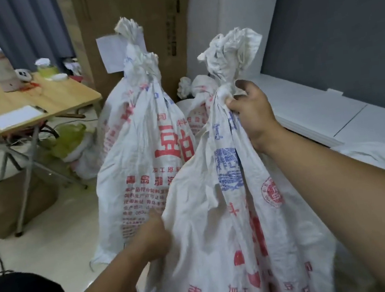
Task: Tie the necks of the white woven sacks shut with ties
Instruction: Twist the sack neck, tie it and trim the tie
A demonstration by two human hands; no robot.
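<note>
**Near sack gripped at neck; tie not confirmed**

The left fingers (158, 221) are touching the near sack (212, 242) low on its side, and blur is hiding their curl. The right fingers (235, 102) are clenching its gathered neck, with no tie showing. Beyond them, a second sack (138, 158) and a third sack (195, 91) are standing bunched, seemingly tied. Far left, a desk (63, 97) is standing on pale floor (60, 251).

Crinkled, matt woven plastic sacks (210, 230). Left of the sacks, smooth wood-grain table (60, 95) on dull metal legs (27, 184). Behind the sacks, matt brown cardboard box (154, 7); beneath, glossy pale floor (59, 241).
</note>
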